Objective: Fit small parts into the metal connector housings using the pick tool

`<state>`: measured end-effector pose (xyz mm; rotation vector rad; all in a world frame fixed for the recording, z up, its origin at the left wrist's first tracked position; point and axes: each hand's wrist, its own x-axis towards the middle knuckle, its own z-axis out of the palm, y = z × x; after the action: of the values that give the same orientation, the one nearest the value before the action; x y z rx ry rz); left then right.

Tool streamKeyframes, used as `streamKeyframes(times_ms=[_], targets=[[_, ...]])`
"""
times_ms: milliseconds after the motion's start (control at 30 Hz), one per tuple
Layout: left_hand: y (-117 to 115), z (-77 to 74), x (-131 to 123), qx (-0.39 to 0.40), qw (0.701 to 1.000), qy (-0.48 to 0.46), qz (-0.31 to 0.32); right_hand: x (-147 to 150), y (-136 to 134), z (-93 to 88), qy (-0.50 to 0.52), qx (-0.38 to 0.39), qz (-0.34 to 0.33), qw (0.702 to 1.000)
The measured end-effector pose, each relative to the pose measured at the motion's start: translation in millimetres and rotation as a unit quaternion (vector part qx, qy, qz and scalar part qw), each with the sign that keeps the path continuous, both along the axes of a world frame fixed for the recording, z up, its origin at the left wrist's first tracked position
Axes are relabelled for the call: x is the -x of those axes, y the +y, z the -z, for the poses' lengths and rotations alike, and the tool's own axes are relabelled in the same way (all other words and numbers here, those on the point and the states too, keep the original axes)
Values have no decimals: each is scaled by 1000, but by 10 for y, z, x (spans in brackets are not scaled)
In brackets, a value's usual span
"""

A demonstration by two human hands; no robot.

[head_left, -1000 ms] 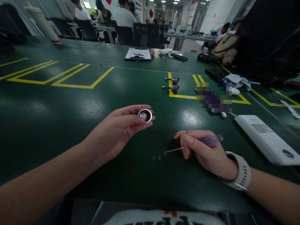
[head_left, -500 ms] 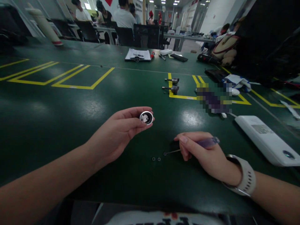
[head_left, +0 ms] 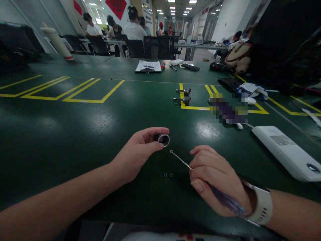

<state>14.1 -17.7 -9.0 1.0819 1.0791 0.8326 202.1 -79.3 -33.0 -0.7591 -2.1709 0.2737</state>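
Between thumb and fingers, my left hand (head_left: 136,152) grips a small round metal cup (head_left: 164,139), its hollow mouth facing right and toward me. My right hand (head_left: 213,177) is closed around a screwdriver (head_left: 182,160) with a clear purple handle and thin shaft. On the shaft's tip sits a small ring-shaped nut (head_left: 171,152), just below and right of the cup and apart from it. Two similar small nuts (head_left: 168,174) lie side by side on the green table below the tip. The inside of the cup is dark.
Two metal parts with thin stems (head_left: 185,95) lie by a yellow tape line ahead. A white power bank (head_left: 286,150) with a cable stands at the right. Farther back are a clipboard (head_left: 148,66) and a dark case (head_left: 190,67). People sit at desks beyond.
My right hand has turned over and lifted the screwdriver tip with the nut off the table toward the cup. My left hand has shifted right and tilted the cup's mouth toward the tip.
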Motion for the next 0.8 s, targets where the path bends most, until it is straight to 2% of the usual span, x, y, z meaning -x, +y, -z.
streamKeyframes(times_ms=[433, 800], targets=[[-52, 85, -7, -95, 988, 89, 81, 66, -2, 31, -60, -18, 30, 998], [-26, 146, -39, -139, 981, 114, 75, 101, -2, 11, -89, -41, 37, 994]])
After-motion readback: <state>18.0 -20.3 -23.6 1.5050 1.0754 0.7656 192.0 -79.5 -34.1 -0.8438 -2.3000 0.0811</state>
